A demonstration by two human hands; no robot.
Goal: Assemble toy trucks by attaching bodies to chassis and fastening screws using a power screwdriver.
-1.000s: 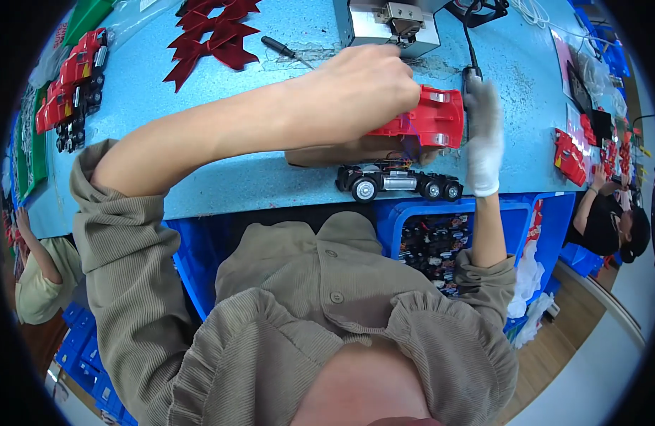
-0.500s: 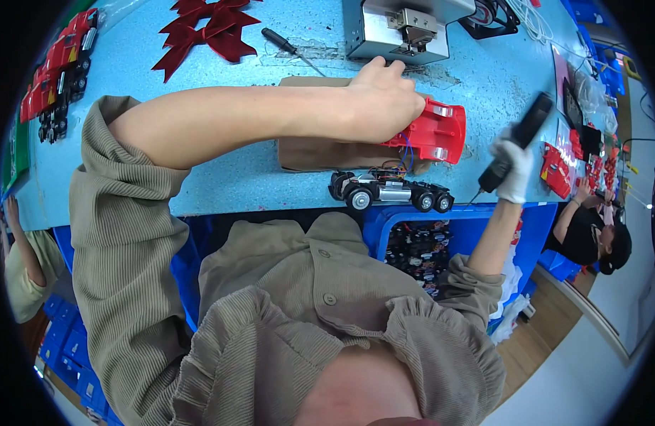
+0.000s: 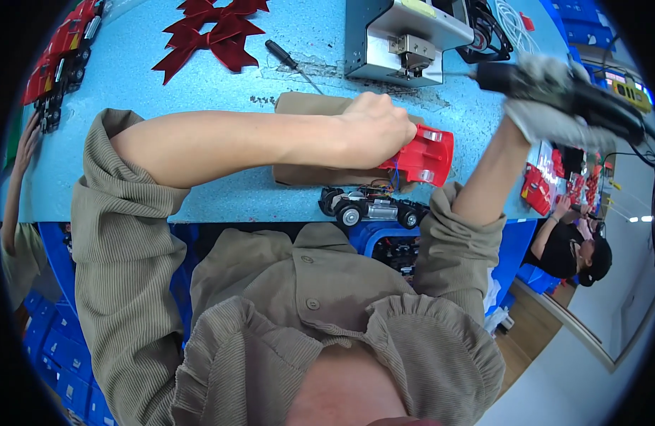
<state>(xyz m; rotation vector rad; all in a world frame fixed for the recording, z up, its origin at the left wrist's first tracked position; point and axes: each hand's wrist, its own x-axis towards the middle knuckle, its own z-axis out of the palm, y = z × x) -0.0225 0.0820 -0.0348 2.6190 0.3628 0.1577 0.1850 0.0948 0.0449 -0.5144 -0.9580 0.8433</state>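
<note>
On a light blue workbench (image 3: 199,192) strewn with red bows (image 3: 212,32), a red toy car shell (image 3: 425,156) is being pinned to a brown cardboard pad (image 3: 310,106) by the left hand (image 3: 374,128), its fingers curled and pressed onto the shell's near edge, with a wheeled black chassis (image 3: 374,206) lying just beside it at the bench's front edge. The black power screwdriver (image 3: 562,96) is being gripped in a closed fist by the gloved right hand (image 3: 548,117) and, compared with 1 second ago, is being carried up and away from the shell toward the grey metal fixture (image 3: 406,39). By that lift, a finished or paused fastening step is being suggested, while a loose hand screwdriver (image 3: 288,60) is being left untouched.
</note>
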